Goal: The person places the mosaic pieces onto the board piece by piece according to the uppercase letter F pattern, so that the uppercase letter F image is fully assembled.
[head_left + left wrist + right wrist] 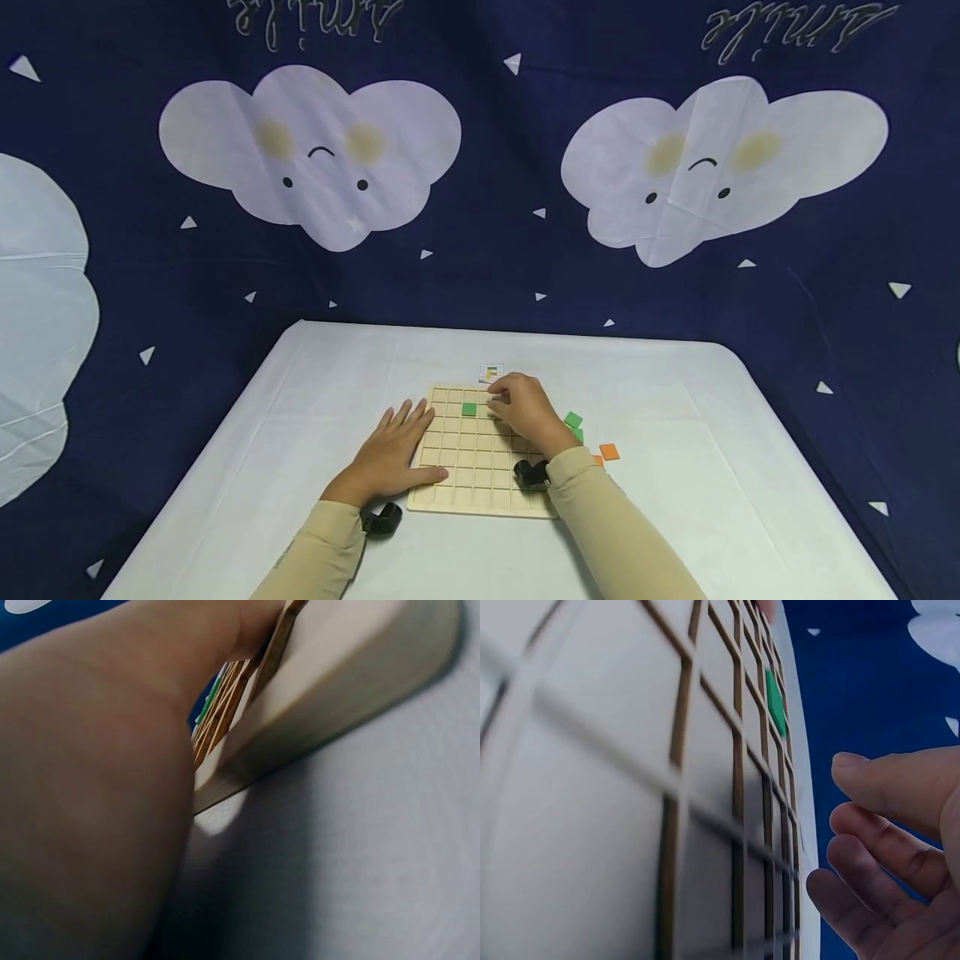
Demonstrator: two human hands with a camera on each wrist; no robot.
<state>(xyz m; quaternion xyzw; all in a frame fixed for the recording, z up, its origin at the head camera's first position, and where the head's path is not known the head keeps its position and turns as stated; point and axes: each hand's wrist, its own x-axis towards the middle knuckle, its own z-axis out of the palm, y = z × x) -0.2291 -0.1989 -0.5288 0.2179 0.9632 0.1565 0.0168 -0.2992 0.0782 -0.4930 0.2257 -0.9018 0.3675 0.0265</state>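
A pale wooden grid board [480, 461] lies on the white table, with one green square tile [469, 409] in a cell near its far side. My left hand [390, 454] rests along the board's left edge, fingers spread and thumb across the near-left cells. Over the far right part of the board is my right hand [528, 412]. In the right wrist view, its thumb and bent fingers [885, 844] stand apart with nothing seen between them. That view also shows the green tile [775, 703] lying in the grid. The left wrist view shows the board's thick edge [337, 697] beside the left hand.
A small card with a coloured grid pattern [491, 372] lies beyond the board's far edge. Right of the board are loose green tiles [573, 420] and orange tiles [609, 452], partly hidden by the right arm. A dark blue cloth with clouds [315, 158] hangs behind the table.
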